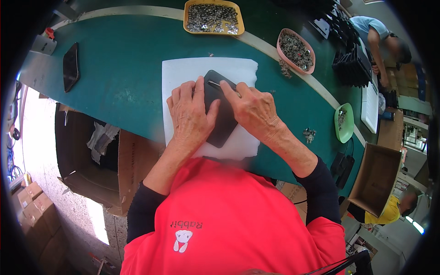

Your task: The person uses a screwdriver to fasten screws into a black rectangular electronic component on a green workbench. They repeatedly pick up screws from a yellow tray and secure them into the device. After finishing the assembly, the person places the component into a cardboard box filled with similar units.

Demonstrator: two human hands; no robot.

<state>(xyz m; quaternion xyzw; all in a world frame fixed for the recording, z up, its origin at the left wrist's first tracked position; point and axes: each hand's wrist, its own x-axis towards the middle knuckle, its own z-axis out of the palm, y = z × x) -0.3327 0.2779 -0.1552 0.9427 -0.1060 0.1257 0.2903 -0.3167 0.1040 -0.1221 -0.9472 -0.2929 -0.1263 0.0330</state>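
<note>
The dark grey, flat panel with rounded corners [223,129] lies on a thick white foam sheet [172,68], which rests on the green tabletop [119,59] right in front of the person. The left hand [190,112] is laid flat over the panel's nine o'clock side, fingers extended and thumb spread away from them. The right hand [257,110] comes in from four o'clock and seems to pinch a slim, silver metal piece [214,84], index finger stretched along it; the fingers hide most of the grip. The metal tip sits at the panel's twelve o'clock end.

I judge the work on this panel to be under way, not finished — the metal is at its far end and both hands are occupied there. The uncovered part of the face looks plain, with no small fittings to be seen; what lies beneath the hands cannot be told.

Plenty of small metal parts remain around it: a yellow rectangular tray [185,20] at twelve o'clock, a pink oval tray [310,70] towards two, a pale green bowl [345,137] at three — and a loose silver heap [309,134] between three and four.
</note>
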